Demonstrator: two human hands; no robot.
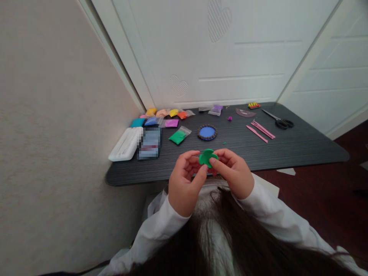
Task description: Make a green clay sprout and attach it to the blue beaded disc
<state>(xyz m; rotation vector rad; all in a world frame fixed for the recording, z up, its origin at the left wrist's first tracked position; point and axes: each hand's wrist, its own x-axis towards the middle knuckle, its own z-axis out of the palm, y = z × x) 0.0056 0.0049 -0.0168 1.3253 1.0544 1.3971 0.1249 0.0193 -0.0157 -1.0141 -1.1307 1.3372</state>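
Observation:
A green lobed piece of modelling clay [206, 156], shaped like a small leaf or flower, is held up above the table's front edge. My left hand [185, 184] has its thumb and fingers closed on the piece's left and lower side. From the right, my right hand [235, 174] pinches it, thumb across its face. Beyond my hands lies a blue clay disc [207, 132] with a brown beaded rim. A small green scrap [224, 143] sits to its right, and a bag of green clay [179, 135] to its left.
Several bags of coloured clay line the back left, near a white box [126, 143] and a blurred packet [150, 143]. Pink modelling tools [262, 130] and black-handled scissors [283, 122] lie right, with a small purple lump [229, 118] nearer the middle. The dark table [313, 149] abuts a white panel.

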